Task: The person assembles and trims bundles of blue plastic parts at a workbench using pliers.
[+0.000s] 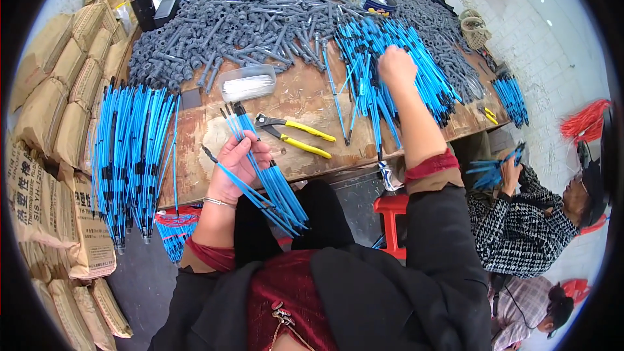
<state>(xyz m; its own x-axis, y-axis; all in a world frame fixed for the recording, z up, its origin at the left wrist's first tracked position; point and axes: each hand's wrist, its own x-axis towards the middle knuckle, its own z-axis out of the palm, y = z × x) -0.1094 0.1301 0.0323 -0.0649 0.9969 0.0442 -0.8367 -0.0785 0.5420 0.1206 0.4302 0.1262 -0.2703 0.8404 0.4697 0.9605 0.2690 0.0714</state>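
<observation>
My left hand point(242, 161) is closed round a bundle of thin blue rods with black ends point(281, 188), in front of the table edge above my lap. A few of these rods splay apart from the rest. My right hand point(398, 66) reaches over a big heap of similar blue rods point(426, 81) on the table, its fingers curled in; what they hold, if anything, is hidden. Between the hands lie pliers with yellow handles point(305, 131), close beside the held bundle. Behind them stands a clear plastic tub point(249, 94) with thin white strips inside.
Grey plastic parts point(214, 19) cover the table's far side. Another stack of blue rods point(133, 149) overhangs the left edge. Brown paper sacks point(55, 84) are piled left. A red stool point(391, 221) stands below. At right, a person in a checked jacket point(520, 221) holds blue rods.
</observation>
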